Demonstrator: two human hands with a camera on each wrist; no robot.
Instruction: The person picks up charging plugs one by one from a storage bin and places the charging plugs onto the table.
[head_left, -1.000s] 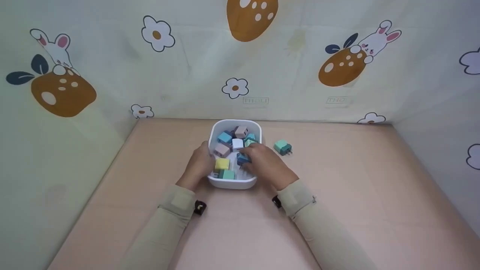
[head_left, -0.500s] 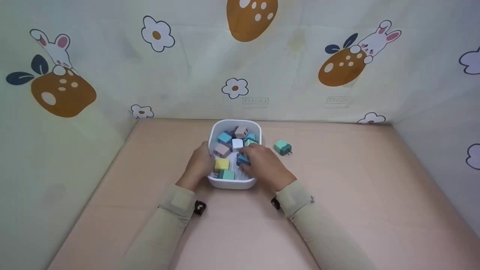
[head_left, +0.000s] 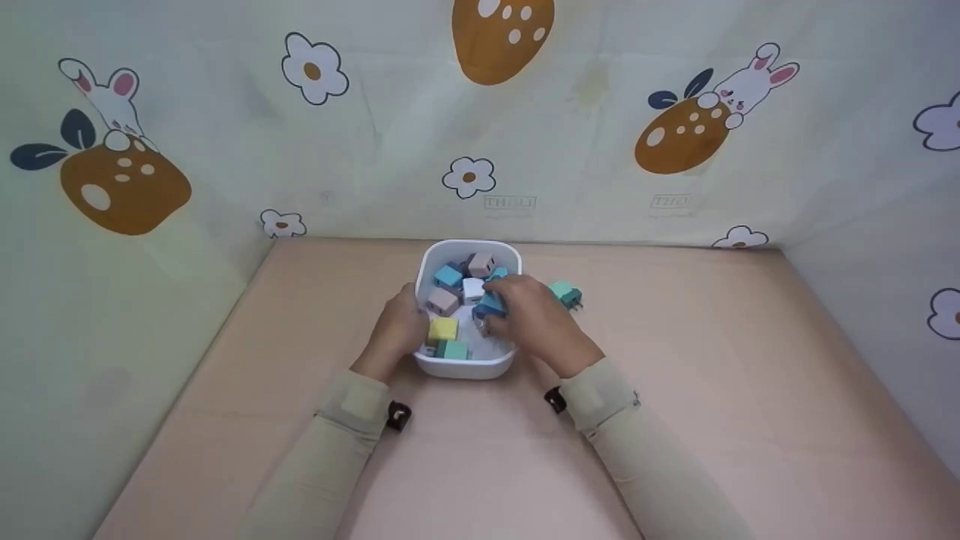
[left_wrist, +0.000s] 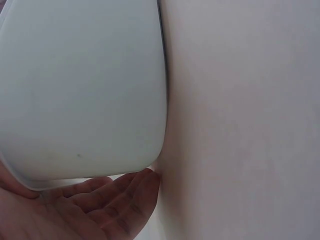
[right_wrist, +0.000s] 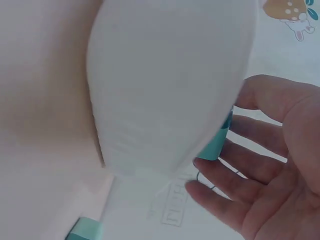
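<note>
White tub [head_left: 463, 369] on the tan table [head_left: 675, 390], long axis running twelve to six; bearings below as in the head view, tub centre as dial centre. Left hand [head_left: 403, 322] at nine o'clock, grasping the tub's side: thumb at the rim, fingers along the outer wall. Right hand [head_left: 544, 322] comes over the rim from four o'clock, thumb and fingers pinching a blue plug [head_left: 491, 304], which lies within the tub's outline toward three. Left wrist view shows mostly the tub's smooth outer wall. Right wrist view has a teal block end between rim and fingers; whether it belongs to the pinched plug is hard to say, the wall covering the rest.

Other plugs inside: yellow plug [head_left: 443, 330] between seven and eight, small green plug [head_left: 454, 350] just beside it nearer six, pink plug [head_left: 443, 301] at nine, sky-blue plug [head_left: 448, 276] near eleven, second pink plug [head_left: 481, 264] between twelve and one, white plug [head_left: 473, 289] near centre.

Outside, at three o'clock, a two-tone green plug [head_left: 560, 289] on the table, apart from the tub, partly behind the right hand. Patterned backdrop [head_left: 390, 135] beyond twelve.
</note>
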